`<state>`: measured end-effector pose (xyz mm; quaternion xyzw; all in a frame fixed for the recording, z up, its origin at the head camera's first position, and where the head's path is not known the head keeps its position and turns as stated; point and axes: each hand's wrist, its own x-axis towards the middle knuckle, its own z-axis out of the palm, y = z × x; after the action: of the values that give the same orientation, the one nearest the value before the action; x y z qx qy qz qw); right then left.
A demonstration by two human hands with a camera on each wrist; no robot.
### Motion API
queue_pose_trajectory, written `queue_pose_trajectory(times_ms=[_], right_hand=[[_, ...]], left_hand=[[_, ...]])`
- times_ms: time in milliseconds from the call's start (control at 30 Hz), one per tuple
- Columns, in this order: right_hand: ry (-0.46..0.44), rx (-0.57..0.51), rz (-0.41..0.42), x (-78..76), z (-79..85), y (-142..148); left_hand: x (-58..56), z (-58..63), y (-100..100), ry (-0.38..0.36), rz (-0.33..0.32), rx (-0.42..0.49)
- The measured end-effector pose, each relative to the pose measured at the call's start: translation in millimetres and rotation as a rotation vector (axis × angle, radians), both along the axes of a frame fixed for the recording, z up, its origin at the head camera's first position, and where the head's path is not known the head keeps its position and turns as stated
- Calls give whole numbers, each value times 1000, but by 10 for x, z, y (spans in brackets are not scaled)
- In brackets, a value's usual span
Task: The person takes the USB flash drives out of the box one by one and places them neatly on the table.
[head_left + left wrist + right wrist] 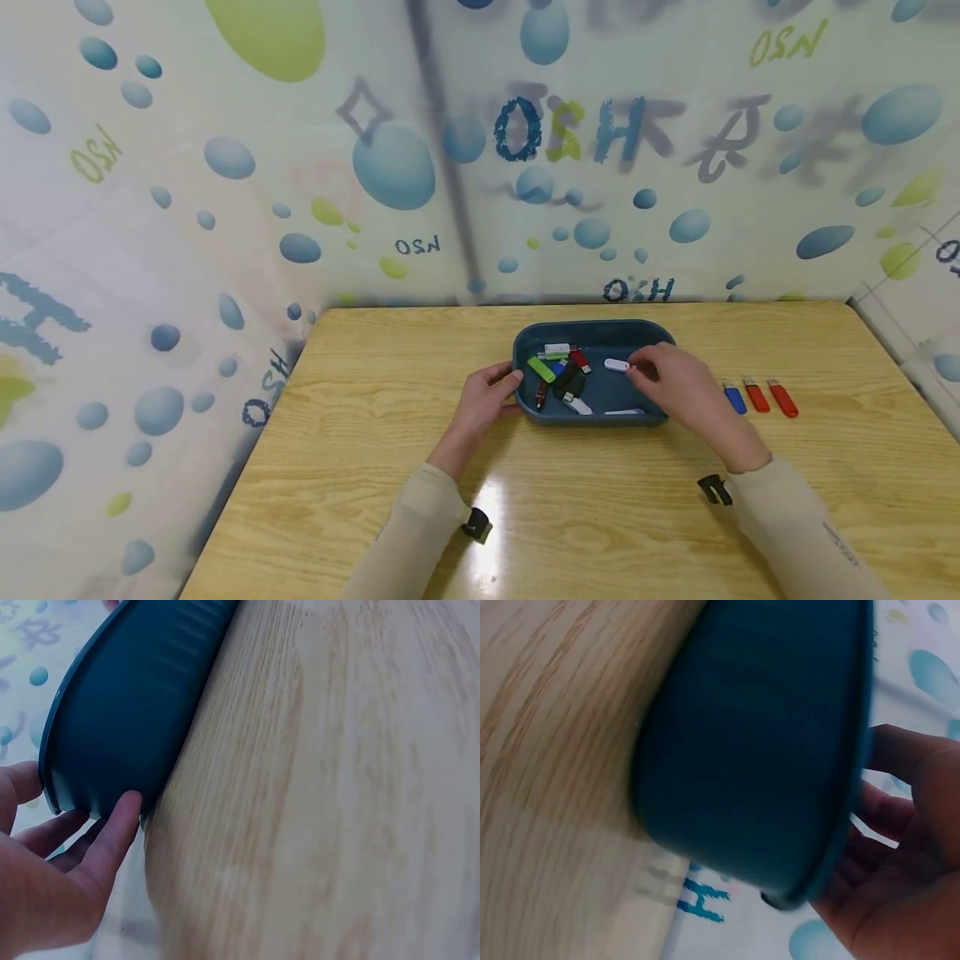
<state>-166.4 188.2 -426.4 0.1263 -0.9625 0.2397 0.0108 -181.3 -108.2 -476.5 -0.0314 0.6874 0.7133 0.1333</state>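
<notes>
A dark teal tray (742,750), slightly blurred, fills the middle, outer wall toward the camera. The right hand (911,855) is at the right edge, fingers (900,750) partly hidden behind the rim. Wood-grained worktop (547,780) lies left; a white sheet (742,937) beyond bears blue drops (934,675) and 1 large H (700,901).

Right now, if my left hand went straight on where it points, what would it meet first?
Your left hand would first meet the left end of the dark teal tray; its fingers appear to touch it, though depth is unclear.
</notes>
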Motion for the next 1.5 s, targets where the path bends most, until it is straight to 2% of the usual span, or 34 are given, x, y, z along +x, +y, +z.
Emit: queue_pose_trajectory(times_ms=[200,600,767,1000,1333,1500], right_hand=[[-19,57,21,-170,-95,-132],[-152,138,0,-381,-143,-285],[-156,191,-1,-446,-181,-314],[-146,203,-1,-446,-205,-325],[-130,185,37,-330,-193,-262],[-112,168,-4,-305,-169,-203]], left_hand=[[0,-1,-8,14,-5,14],[1,4,-8,17,-15,8],[-8,-8,-13,24,-20,7],[-6,-10,-18,28,-21,-2],[1,9,-8,16,-23,-1],[1,13,-11,11,-25,5]])
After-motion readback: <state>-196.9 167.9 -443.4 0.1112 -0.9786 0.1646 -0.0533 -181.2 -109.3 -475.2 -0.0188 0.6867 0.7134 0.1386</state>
